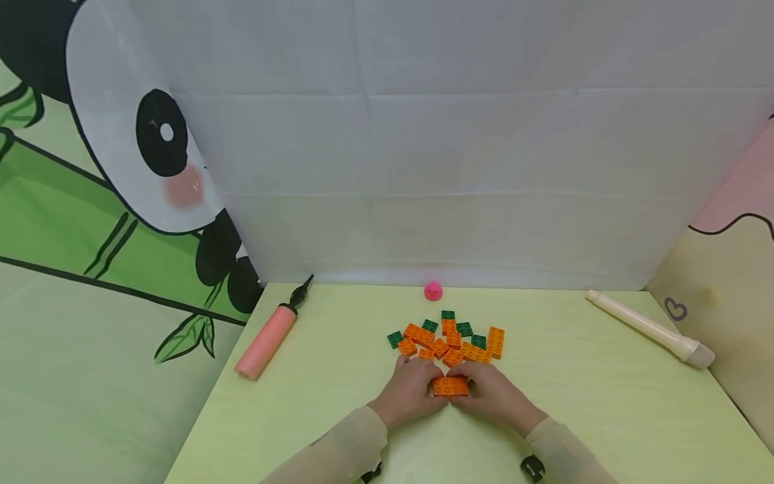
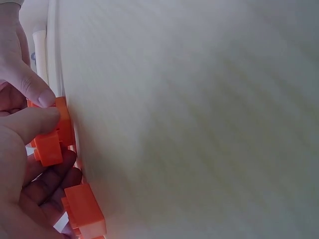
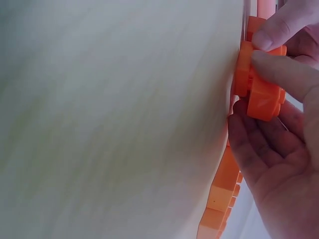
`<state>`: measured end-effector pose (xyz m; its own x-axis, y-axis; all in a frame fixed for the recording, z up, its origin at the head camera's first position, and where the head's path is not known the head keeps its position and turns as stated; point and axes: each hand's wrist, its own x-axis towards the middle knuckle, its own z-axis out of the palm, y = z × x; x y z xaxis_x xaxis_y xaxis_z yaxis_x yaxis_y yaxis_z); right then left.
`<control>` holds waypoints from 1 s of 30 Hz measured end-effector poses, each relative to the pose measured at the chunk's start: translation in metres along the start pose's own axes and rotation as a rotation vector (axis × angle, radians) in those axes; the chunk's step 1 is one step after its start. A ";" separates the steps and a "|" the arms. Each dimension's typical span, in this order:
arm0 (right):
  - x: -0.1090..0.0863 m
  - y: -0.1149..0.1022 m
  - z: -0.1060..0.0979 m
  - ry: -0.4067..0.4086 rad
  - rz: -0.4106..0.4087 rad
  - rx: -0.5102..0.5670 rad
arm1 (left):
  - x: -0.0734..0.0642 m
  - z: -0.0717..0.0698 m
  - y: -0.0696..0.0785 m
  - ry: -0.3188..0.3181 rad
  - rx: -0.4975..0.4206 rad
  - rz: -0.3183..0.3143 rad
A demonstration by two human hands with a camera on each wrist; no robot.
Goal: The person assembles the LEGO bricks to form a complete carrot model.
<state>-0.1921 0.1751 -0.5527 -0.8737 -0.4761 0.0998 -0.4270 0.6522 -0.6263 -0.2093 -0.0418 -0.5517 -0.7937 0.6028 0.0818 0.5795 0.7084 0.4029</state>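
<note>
Both hands meet near the front of the table around orange toy building bricks (image 1: pixel 450 386). My left hand (image 1: pixel 412 388) grips the left end of the upper brick, its thumb on the near side. From the right, my right hand (image 1: pixel 497 395) pinches the other end. In the right wrist view, an orange brick (image 3: pixel 264 98) sits on another orange brick (image 3: pixel 243 67) close to the table. The left wrist view shows the same held bricks (image 2: pixel 49 148) between the thumbs and fingers. Just beyond the hands lies a loose group of orange bricks (image 1: pixel 452 357) and green bricks (image 1: pixel 463 329).
A pink pump (image 1: pixel 266 343) with a black nozzle lies at the left. A small pink round object (image 1: pixel 433 290) rests near the table's back edge. At the right lies a cream-coloured tube (image 1: pixel 647 327). A white panel (image 1: pixel 435 235) stands behind the table (image 1: pixel 302 403).
</note>
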 end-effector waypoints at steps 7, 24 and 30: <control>0.002 0.002 0.000 0.003 -0.012 0.007 | 0.000 0.000 0.002 -0.016 0.032 0.002; 0.004 0.000 -0.002 -0.003 0.055 -0.004 | 0.003 -0.004 0.005 -0.059 0.065 0.004; 0.005 -0.002 -0.004 -0.024 0.079 -0.015 | 0.004 -0.005 0.006 -0.067 0.039 -0.016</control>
<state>-0.1968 0.1733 -0.5478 -0.8990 -0.4369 0.0317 -0.3605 0.6969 -0.6200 -0.2103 -0.0370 -0.5449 -0.7896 0.6134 0.0139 0.5745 0.7312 0.3677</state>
